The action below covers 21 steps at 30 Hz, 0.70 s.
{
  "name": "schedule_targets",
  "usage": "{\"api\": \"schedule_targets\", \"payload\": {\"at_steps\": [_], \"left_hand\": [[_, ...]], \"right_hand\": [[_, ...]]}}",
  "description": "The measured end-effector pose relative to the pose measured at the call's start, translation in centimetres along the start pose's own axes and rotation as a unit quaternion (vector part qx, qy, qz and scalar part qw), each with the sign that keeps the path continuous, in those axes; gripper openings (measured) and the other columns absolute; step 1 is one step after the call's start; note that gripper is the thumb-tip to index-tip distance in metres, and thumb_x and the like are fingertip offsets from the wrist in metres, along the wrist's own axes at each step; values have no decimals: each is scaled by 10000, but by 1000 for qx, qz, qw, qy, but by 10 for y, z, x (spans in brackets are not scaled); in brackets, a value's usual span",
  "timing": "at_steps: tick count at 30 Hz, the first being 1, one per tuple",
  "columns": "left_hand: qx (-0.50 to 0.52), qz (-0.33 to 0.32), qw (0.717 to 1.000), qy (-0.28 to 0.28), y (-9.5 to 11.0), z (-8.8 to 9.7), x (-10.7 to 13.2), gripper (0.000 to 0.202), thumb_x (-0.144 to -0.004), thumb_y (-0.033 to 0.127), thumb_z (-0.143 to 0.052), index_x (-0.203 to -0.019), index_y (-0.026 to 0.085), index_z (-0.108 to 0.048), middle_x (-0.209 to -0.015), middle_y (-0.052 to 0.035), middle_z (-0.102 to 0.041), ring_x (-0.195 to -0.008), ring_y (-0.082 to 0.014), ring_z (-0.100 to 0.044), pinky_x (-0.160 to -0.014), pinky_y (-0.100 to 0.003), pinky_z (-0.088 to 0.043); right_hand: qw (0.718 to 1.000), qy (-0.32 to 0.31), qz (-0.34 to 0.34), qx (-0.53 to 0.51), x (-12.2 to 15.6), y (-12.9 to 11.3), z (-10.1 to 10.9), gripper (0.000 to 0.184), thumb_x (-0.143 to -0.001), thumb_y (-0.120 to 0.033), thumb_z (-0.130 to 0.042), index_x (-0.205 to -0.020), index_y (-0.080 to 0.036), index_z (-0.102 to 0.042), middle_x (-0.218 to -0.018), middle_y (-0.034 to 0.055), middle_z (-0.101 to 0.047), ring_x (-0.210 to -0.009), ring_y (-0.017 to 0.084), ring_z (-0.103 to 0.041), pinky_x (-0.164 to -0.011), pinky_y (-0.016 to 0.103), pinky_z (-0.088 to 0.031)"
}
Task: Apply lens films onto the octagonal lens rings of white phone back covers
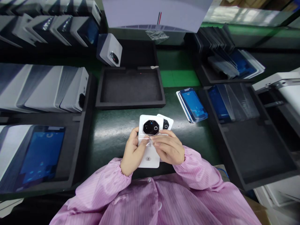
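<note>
Head view: a white phone [149, 152] is held over the worktop [112, 128], long axis pointing away from the body, its left edge clasped in the curled grip of the left hand [133, 152], while clear film [148, 144] across it is pinched by the right hand [169, 148].

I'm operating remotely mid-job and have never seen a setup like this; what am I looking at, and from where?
There is no robot here: a person works bare-handed, in pink sleeves. The single picture comes from a head-worn camera looking forward and down. The left hand holds a white panel with a dark octagon on it; the right hand is at what looks like clear film across it, and a second white panel shows partly behind. On the green table beyond lie a dark tray and, to the right, a small stack topped by a blue-faced panel. More panels sit on both sides.
</note>
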<state>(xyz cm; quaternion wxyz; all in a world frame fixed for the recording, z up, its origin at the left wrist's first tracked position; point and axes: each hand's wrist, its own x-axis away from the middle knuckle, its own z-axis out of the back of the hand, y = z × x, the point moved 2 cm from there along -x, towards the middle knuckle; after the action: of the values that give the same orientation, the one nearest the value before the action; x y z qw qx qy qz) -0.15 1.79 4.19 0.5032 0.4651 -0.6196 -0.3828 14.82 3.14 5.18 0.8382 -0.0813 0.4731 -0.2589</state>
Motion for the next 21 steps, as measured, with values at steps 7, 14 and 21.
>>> {"api": "schedule_targets", "payload": {"at_steps": [7,14,21], "left_hand": [[-2,2,1000,3,-1,-1,1,258,-874,331,-568,-1099,227,-497,-973,-33,-653,-807,-155,-629,-690,-255,-492],[14,24,1000,-13,-2,-3,2,290,-865,347,-579,-1114,224,-493,-962,-40,-654,-732,-144,-631,-646,-257,-515],[47,32,998,-38,-3,-7,2,330,-826,329,-639,-1093,224,-476,-941,-31,-665,-727,-151,-660,-641,-263,-536]], "right_hand": [[1000,11,-16,12,-1,1,2,271,-793,-38,-586,-974,-240,-594,-878,5,-733,-914,178,-709,-924,415,-514],[984,67,-123,110,-1,9,5,422,-782,-87,-607,-1122,-323,-530,-875,-17,-717,-1015,249,-655,-1032,545,-378],[974,-3,-219,59,-7,21,11,545,-802,-291,-649,-1304,-227,-445,-1329,132,-519,-1292,335,-427,-1044,580,-371]]}}
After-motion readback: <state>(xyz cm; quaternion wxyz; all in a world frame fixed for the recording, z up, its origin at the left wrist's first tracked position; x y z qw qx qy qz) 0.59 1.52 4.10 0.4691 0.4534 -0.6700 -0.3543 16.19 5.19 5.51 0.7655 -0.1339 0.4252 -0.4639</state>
